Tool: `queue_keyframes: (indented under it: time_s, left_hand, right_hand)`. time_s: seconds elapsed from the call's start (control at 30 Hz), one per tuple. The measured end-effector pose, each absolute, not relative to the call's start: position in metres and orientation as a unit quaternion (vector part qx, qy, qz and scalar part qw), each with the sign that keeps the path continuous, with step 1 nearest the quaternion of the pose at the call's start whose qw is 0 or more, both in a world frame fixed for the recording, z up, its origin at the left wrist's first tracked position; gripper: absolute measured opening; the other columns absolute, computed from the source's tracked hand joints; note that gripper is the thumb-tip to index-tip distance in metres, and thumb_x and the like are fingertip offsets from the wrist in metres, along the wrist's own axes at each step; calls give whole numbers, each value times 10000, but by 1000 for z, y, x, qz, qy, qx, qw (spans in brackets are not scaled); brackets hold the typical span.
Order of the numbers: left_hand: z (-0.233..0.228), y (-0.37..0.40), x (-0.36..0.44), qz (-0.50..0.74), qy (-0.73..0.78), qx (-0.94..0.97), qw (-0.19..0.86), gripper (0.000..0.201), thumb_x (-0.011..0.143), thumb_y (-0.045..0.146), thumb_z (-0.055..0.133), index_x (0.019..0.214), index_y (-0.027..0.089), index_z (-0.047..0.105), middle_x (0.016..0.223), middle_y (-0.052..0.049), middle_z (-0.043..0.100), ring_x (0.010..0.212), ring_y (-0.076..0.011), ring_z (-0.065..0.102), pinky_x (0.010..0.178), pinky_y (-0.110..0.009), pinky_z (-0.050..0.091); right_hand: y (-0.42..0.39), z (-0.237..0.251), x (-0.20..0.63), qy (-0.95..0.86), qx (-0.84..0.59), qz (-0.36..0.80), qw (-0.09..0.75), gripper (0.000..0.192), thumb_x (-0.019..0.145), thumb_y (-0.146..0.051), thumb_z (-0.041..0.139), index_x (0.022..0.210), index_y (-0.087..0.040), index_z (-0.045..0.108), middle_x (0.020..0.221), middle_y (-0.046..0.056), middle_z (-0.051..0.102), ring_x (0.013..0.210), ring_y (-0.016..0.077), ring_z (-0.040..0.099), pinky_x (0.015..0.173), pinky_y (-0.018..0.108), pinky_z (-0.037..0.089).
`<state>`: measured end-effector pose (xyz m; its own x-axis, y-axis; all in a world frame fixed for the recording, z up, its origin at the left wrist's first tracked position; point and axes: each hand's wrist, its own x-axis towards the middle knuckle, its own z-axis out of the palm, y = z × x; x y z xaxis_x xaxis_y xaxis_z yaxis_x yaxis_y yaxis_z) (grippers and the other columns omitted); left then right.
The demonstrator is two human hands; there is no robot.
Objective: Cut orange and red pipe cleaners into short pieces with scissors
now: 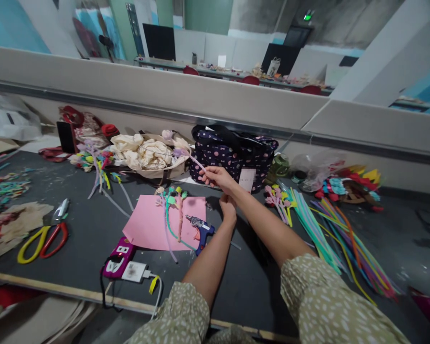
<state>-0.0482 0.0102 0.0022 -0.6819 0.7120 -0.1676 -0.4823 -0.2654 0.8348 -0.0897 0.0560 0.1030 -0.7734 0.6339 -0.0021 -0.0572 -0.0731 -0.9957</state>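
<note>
My right hand [218,177] pinches the stem of a pale purple pipe-cleaner flower [194,159], its head pointing up and left in front of the bags. Just below, my left hand [228,208] is closed near my right wrist; its fingertips are hidden, so what it grips cannot be made out. On a pink sheet [143,224] to the left lie several pipe-cleaner flowers [171,203] with green, purple and orange stems. A blue glue gun [203,231] rests across the sheet's right edge, beside my left forearm.
Scissors [50,234] and a purple power strip [119,258] lie at left. Behind stand a cream cloth bag [154,155] and a dotted dark bag [232,153]. Pink flowers [277,200] and bundles of coloured pipe cleaners [317,234] lie at right. A low partition [165,102] closes the back.
</note>
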Motion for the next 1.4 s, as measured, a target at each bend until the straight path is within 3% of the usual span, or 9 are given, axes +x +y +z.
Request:
queue_keyframes:
  time_s: [0.13, 0.23, 0.33, 0.53, 0.67, 0.8, 0.87, 1.17, 1.4]
  left_hand:
    - [3, 4, -55, 790, 505, 143, 317, 339, 896, 490, 505, 840, 177, 622, 604, 22, 511, 530, -124, 464, 529, -255, 404]
    - [8, -3, -58, 792, 533, 195, 225, 413, 950, 517, 395, 977, 176, 627, 841, -56, 594, 758, -173, 572, 688, -289, 472]
    - [13, -9, -54, 782, 534, 272, 169, 460, 969, 532, 346, 1059, 179, 628, 1048, -111, 588, 1009, -214, 584, 880, -324, 469]
    - [14, -11, -48, 764, 546, 299, 169, 440, 973, 514, 376, 989, 183, 666, 1069, -131, 614, 1043, -237, 572, 948, -373, 438]
    - [10, -9, -53, 757, 560, 301, 149, 389, 970, 487, 401, 913, 192, 648, 951, -108, 628, 960, -227, 576, 909, -366, 441]
    - [6, -7, -52, 732, 582, 327, 138, 379, 985, 458, 363, 872, 209, 627, 917, -103, 629, 935, -231, 575, 883, -363, 439]
    - [4, -7, -47, 713, 585, 362, 140, 368, 995, 425, 345, 894, 210, 626, 931, -113, 638, 938, -237, 584, 873, -368, 442]
    - [5, -22, -17, 555, 536, 613, 170, 213, 911, 152, 394, 951, 195, 599, 958, -93, 671, 858, -205, 631, 779, -309, 495]
    - [1, -31, 3, 455, 467, 745, 142, 188, 948, 234, 412, 958, 153, 582, 921, -87, 646, 830, -189, 628, 745, -288, 505]
  right_hand:
    - [59, 106, -65, -637, -233, 692, 249, 282, 763, -389, 726, 905, -148, 690, 726, 18, 662, 551, 73, 558, 431, 144, 381]
    - [62, 109, -36, -670, -260, 662, 212, 331, 761, -429, 719, 925, -142, 692, 734, 29, 666, 564, 90, 579, 446, 158, 406]
    - [64, 110, -6, -714, -295, 615, 160, 336, 731, -439, 729, 886, -142, 700, 682, 23, 655, 568, 105, 583, 450, 168, 408]
    - [65, 99, 24, -771, -317, 546, 81, 299, 719, -455, 687, 802, -168, 718, 649, 21, 661, 577, 141, 592, 522, 227, 455]
    - [68, 101, 26, -837, -290, 460, 58, 224, 767, -382, 633, 774, -187, 744, 648, 36, 684, 583, 173, 609, 577, 270, 463]
    - [63, 112, 38, -882, -327, 302, 153, 172, 805, -272, 607, 846, -250, 772, 887, 92, 755, 828, 248, 686, 754, 339, 487]
    - [54, 115, 48, -863, -356, 280, 222, 205, 842, -279, 575, 906, -269, 769, 986, 112, 749, 920, 261, 684, 831, 367, 486]
    - [-1, 101, 95, -782, -350, 340, 387, 207, 853, -343, 620, 981, -246, 751, 1018, 72, 729, 970, 232, 657, 873, 370, 497]
    - [-19, 75, 130, -670, -403, 397, 481, 214, 780, -365, 730, 933, -218, 759, 967, 48, 738, 913, 226, 664, 858, 369, 507]
